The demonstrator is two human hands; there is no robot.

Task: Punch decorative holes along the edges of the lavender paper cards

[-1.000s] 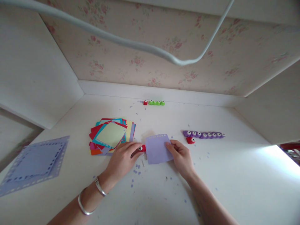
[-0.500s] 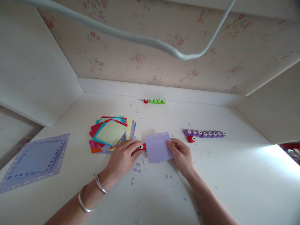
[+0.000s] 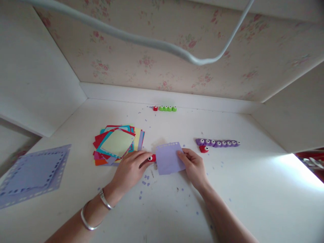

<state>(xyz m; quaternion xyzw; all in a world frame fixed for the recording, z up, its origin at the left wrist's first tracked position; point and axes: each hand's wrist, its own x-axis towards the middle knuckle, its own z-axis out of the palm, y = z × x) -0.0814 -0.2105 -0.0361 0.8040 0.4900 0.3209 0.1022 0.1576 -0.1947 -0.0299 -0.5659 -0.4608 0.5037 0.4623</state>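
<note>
Between the thumb and fingers of my left hand (image 3: 131,167) is a small red craft punch (image 3: 152,158) with a white-and-black button on it. The punch meets the left edge of a lilac paper sheet (image 3: 170,162), near its upper left corner. A row of small holes runs along the top edge of that sheet. My right hand (image 3: 194,166) pinches the sheet at its right side, thumb on top and the other fingers partly hidden beneath. Small lilac paper cut-outs (image 3: 146,180) lie scattered on the table below the punch.
A pile of coloured paper (image 3: 116,143) lies left of centre. Farther left are lilac sheets (image 3: 35,172) with punched borders. At the right stand a row of purple punches (image 3: 218,143) and a red punch (image 3: 204,149). Green punches (image 3: 167,108) and another red one (image 3: 155,108) line the back.
The whole view has shifted slightly, so everything sits a little farther left. Both hands keep their grips, and the punch stays at the sheet's left edge.
</note>
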